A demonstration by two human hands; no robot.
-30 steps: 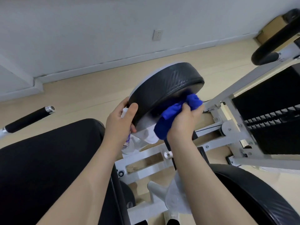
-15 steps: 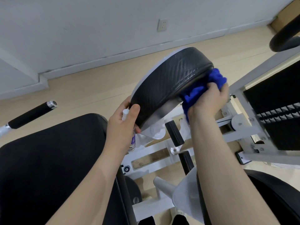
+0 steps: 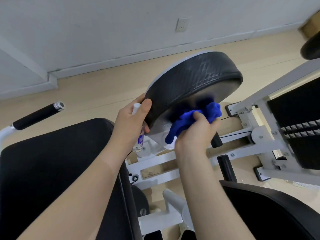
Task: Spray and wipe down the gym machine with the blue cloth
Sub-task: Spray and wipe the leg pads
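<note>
Steadying the tilted pad (image 3: pixel 190 80) by its edge, the left hand (image 3: pixel 131 122) also keeps the spray bottle (image 3: pixel 139 135) in its curled fingers, so the right hand (image 3: pixel 194 134) can press the bunched cloth (image 3: pixel 194 118) against the pad's underside.

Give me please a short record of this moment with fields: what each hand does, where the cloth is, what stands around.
left hand: holds the spray bottle, thumb on the rim of the round black pad
right hand: grips the blue cloth
cloth: pressed on the pad's lower face
pad: tilted
around: white frame, black-grip handle, wall socket
</note>
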